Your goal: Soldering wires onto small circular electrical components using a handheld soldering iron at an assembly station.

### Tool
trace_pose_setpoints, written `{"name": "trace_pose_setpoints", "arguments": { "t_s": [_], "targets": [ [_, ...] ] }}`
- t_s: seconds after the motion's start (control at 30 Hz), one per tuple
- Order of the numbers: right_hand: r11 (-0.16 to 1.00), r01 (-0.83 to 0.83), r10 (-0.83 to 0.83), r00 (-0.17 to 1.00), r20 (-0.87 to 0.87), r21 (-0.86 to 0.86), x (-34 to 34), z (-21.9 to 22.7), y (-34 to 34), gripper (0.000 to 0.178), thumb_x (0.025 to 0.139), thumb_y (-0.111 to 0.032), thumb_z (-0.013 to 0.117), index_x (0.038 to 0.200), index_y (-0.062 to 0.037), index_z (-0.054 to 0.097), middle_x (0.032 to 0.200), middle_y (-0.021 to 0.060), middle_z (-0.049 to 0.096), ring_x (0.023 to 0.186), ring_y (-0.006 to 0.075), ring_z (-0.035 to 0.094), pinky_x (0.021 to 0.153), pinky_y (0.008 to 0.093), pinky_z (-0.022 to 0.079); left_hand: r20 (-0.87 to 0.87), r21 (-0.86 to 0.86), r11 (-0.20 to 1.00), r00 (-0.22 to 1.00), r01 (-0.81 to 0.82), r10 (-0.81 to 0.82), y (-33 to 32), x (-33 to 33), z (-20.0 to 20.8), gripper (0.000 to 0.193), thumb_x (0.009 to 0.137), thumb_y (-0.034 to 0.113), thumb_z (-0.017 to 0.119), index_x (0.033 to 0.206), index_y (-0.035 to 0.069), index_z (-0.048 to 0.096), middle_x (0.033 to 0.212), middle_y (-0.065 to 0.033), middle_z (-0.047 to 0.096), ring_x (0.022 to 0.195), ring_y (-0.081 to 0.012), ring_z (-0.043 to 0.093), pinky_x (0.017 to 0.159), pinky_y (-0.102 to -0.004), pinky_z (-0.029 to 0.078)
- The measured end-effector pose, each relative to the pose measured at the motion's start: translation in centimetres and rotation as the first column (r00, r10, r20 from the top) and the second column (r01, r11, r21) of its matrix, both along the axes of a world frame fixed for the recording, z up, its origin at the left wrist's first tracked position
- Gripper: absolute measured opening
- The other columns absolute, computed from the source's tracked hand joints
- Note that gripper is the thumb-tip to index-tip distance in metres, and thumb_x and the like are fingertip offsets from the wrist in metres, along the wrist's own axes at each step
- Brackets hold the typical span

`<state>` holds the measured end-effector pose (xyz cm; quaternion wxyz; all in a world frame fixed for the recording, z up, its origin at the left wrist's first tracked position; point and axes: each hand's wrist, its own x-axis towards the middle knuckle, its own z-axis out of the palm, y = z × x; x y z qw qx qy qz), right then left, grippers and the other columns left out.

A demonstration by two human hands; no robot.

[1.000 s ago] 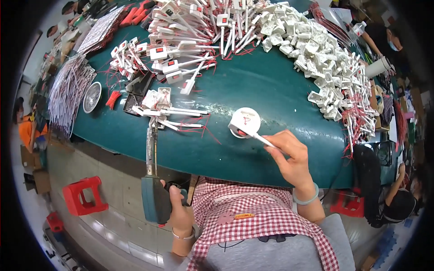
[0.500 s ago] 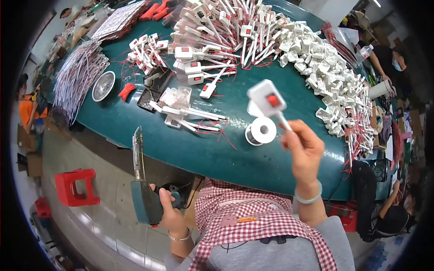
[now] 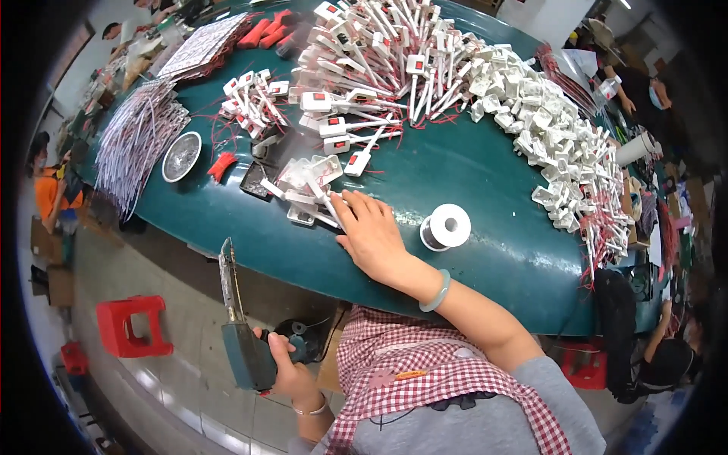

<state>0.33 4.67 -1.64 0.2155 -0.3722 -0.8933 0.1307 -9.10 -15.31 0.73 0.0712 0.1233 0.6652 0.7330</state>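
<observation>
A green soldering gun [image 3: 249, 355] with a long metal tip points upward beside the table's near edge. My left hand [image 3: 292, 375] is closed round its handle. Over a small heap of white plastic housings [image 3: 309, 199] on the table lies my right hand [image 3: 375, 239]. A slim white-stemmed piece [image 3: 318, 191] runs between its thumb and forefinger; the palm hides the stem's lower end. Right of this hand stands a solder wire spool [image 3: 446, 227]. Beyond it are white housings with red switches [image 3: 334, 127], their stems trailing red wires.
A large mound of white housings [image 3: 535, 114] covers the table's right side. At left are a round metal bowl [image 3: 182, 157], a red bundle [image 3: 221, 165], a dark box [image 3: 258, 180] and bundled wires [image 3: 140, 136]. A red stool [image 3: 135, 326] stands on the floor.
My right hand has swung left from beside the spool to the small heap. The red-switch housing it held up no longer shows there. My left hand keeps the soldering gun.
</observation>
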Motion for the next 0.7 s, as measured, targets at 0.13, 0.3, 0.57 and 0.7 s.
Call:
{"name": "trace_pose_setpoints", "arguments": {
  "t_s": [0.13, 0.3, 0.57, 0.7],
  "targets": [
    [0.998, -0.027, 0.016, 0.984, -0.176, -0.060, 0.6, 3.2, 0.3, 0.048, 0.087, -0.013, 0.067, 0.132, -0.0039, 0.052, 0.130, 0.0178, 0.054, 0.119, 0.0358, 0.053, 0.096, 0.0463, 0.046, 0.013, -0.044, 0.998, 0.999, 0.041, -0.041, -0.9, -0.8, -0.4, 0.026, 0.095, 0.002, 0.059, 0.119, -0.007, 0.055, 0.102, -0.0094, 0.063, 0.067, -0.0111, 0.049, 0.059, -0.0237, 0.041],
    [0.988, 0.025, -0.005, 0.992, -0.129, 0.153, 2.1, 5.7, 8.2, 0.031, 0.078, -0.002, 0.064, 0.108, -0.0046, 0.063, 0.111, 0.0123, 0.060, 0.100, 0.0306, 0.059, 0.083, 0.0438, 0.050, 0.011, 0.033, 0.999, 0.999, 0.037, -0.037, 0.3, -0.3, -0.3, 0.025, 0.094, 0.002, 0.060, 0.117, -0.006, 0.055, 0.108, -0.0090, 0.062, 0.067, -0.0117, 0.049, 0.059, -0.0248, 0.042],
    [0.927, -0.218, 0.102, 0.930, 0.354, 0.305, 0.1, 1.4, 17.4, 0.056, 0.078, -0.005, 0.066, 0.130, 0.0020, 0.049, 0.118, 0.0171, 0.058, 0.115, 0.0307, 0.056, 0.091, 0.0405, 0.050, 0.015, -0.035, 0.998, 0.999, 0.044, -0.043, 0.2, -0.4, 0.0, 0.023, 0.094, 0.002, 0.060, 0.116, -0.004, 0.055, 0.111, -0.0078, 0.060, 0.069, -0.0116, 0.050, 0.059, -0.0249, 0.041],
    [0.858, -0.195, 0.046, 0.950, 0.308, 0.475, -0.2, -0.5, 19.4, 0.045, 0.080, -0.008, 0.064, 0.122, 0.0019, 0.053, 0.108, 0.0149, 0.058, 0.107, 0.0303, 0.058, 0.084, 0.0375, 0.055, 0.021, -0.048, 0.998, 0.999, 0.043, -0.042, 0.7, -0.2, 0.5, 0.023, 0.094, 0.002, 0.060, 0.116, -0.003, 0.055, 0.109, -0.0070, 0.060, 0.069, -0.0111, 0.050, 0.060, -0.0249, 0.041]
  ]
}}
